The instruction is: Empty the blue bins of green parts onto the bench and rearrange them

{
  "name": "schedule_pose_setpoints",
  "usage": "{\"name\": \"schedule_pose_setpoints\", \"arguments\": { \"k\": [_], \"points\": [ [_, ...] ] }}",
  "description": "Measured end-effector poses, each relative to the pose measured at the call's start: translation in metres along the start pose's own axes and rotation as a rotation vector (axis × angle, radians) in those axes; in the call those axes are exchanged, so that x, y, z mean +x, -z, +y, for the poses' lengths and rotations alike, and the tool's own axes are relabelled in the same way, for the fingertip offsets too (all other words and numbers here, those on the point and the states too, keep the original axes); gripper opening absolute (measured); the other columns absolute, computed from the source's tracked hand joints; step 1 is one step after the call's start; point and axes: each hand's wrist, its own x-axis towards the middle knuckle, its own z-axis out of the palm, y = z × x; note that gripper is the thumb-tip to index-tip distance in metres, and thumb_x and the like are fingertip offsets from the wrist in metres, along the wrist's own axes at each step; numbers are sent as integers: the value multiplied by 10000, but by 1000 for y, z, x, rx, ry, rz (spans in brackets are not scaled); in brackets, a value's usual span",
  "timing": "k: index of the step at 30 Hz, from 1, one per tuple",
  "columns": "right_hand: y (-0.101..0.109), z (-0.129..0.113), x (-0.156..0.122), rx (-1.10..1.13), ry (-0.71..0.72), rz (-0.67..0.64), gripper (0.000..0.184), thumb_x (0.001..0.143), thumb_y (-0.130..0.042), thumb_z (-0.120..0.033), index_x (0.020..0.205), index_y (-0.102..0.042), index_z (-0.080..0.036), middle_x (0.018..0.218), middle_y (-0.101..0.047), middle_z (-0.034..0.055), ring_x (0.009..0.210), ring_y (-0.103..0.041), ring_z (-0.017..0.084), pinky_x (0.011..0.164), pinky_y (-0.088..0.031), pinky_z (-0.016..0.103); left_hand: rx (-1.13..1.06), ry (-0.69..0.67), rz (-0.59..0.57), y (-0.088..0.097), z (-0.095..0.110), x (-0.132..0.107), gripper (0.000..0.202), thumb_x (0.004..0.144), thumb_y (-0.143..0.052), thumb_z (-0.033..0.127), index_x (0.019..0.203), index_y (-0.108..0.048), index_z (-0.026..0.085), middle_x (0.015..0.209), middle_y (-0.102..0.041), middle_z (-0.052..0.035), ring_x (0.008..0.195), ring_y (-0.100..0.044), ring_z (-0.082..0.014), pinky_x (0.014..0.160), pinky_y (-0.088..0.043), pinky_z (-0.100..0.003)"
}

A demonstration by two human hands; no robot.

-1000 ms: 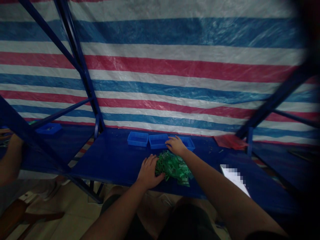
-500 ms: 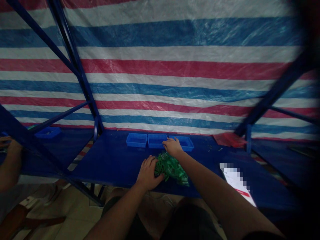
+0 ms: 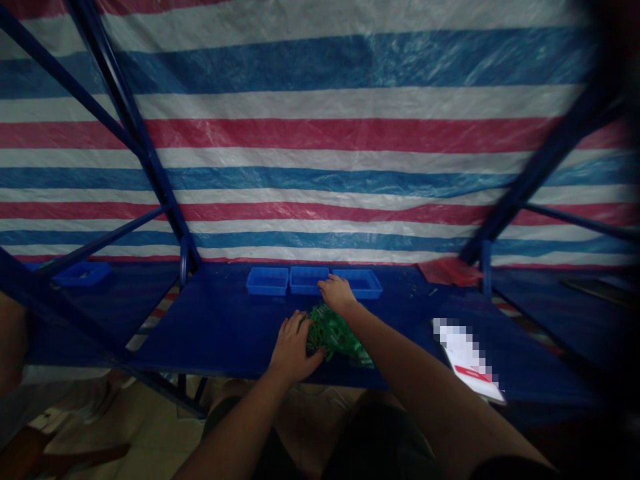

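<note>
A pile of small green pieces, too fine to make out, lies with a crumpled clear green plastic bag (image 3: 345, 341) near the front edge of the blue table. My left hand (image 3: 291, 350) rests against the left side of the pile, open, its thumb apart from its fingers. Beyond the pile, my right hand (image 3: 338, 294) hovers palm down at the front of the middle blue tray (image 3: 304, 281), fingers loosely apart. Its thumb and the space under its palm are hidden. Beside it stands the right blue tray (image 3: 365, 287).
A left blue tray (image 3: 267, 283) completes the row. To the right lie a white printed sheet (image 3: 473, 370), a red plastic sheet (image 3: 450, 272) and tiny loose bits. Blue frame posts (image 3: 173, 217) rise on both sides. Another person's arm (image 3: 11, 347) shows far left.
The camera view has shifted slightly, moving the trays and table a little left in the picture. Both my hands keep nearly the same places by the pile and trays.
</note>
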Motion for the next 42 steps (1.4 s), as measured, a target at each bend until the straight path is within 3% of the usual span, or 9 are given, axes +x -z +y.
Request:
{"name": "schedule_pose_setpoints", "arguments": {
  "k": [4, 10, 14, 19, 21, 23, 29, 38, 42],
  "points": [
    [4, 3, -4, 32, 21, -9, 303, 974, -483, -314, 1221, -649, -261, 1251, -677, 113, 1393, -407, 298, 1066, -393, 453, -31, 9, 14, 4, -1, 1, 609, 842, -641, 493, 1374, -484, 240, 1508, -452, -129, 1489, -287, -327, 1219, -245, -556],
    [9, 23, -17, 122, 99, 131, 449, 943, -536, -363, 1379, -536, -258, 1548, -414, 113, 1439, -354, 283, 1145, -302, 486, -129, -22, 126, 3, -7, -2, 577, 881, -602, 428, 1396, -449, 216, 1497, -453, -132, 1478, -311, -288, 1197, -310, -493],
    [4, 41, -19, 162, 83, 147, 434, 964, -493, -363, 1385, -532, -263, 1549, -431, 97, 1462, -334, 278, 1171, -264, 510, -115, 1, 221, 5, -13, 3, 494, 909, -571, 378, 1364, -470, 213, 1483, -468, -128, 1466, -330, -278, 1191, -312, -499],
    [-1, 64, -6, 275, -159, 170, 483, 1022, -358, -388, 1438, -481, -177, 1462, -526, 152, 1362, -487, 242, 1137, -358, 388, 15, 123, 345, 33, -32, 48, 418, 953, -509, 349, 1358, -509, 244, 1493, -470, -100, 1477, -318, -259, 1213, -280, -482],
    [-3, 70, 0, 290, -184, 147, 498, 1030, -327, -383, 1444, -478, -151, 1448, -541, 157, 1351, -505, 232, 1123, -377, 349, 77, 225, 323, 45, -42, 74, 435, 966, -493, 357, 1391, -515, 266, 1530, -441, -86, 1496, -286, -265, 1219, -266, -478],
    [-4, 73, 5, 291, -157, 131, 500, 1032, -323, -385, 1448, -481, -157, 1459, -540, 134, 1368, -490, 215, 1136, -366, 326, 123, 300, 220, 52, -52, 97, 471, 980, -475, 399, 1442, -493, 312, 1577, -396, -72, 1504, -272, -291, 1212, -254, -519],
    [-5, 73, 10, 282, -110, 80, 456, 1013, -339, -343, 1382, -575, -216, 1401, -609, 89, 1304, -557, 206, 1122, -395, 345, 207, 311, -18, 46, -62, 128, 408, 1009, -398, 477, 1388, -543, 436, 1607, -368, 4, 1446, -388, -285, 1172, -223, -617],
    [-6, 73, 12, 287, -181, -9, 465, 979, -395, -365, 1401, -576, -285, 1376, -641, 31, 1237, -623, 218, 1055, -465, 343, 219, 310, 120, 26, -60, 128, 367, 1008, -391, 348, 1279, -638, 368, 1521, -499, -11, 1304, -552, -236, 1098, -332, -520],
    [-4, 65, 11, 292, -236, -10, 487, 990, -378, -506, 1378, -595, -308, 1362, -652, 33, 1207, -641, 242, 1003, -496, 360, 229, 319, 139, 21, -59, 129, 367, 1008, -395, 356, 1284, -636, 362, 1528, -491, -11, 1314, -539, -237, 1093, -335, -493]
  ]
}}
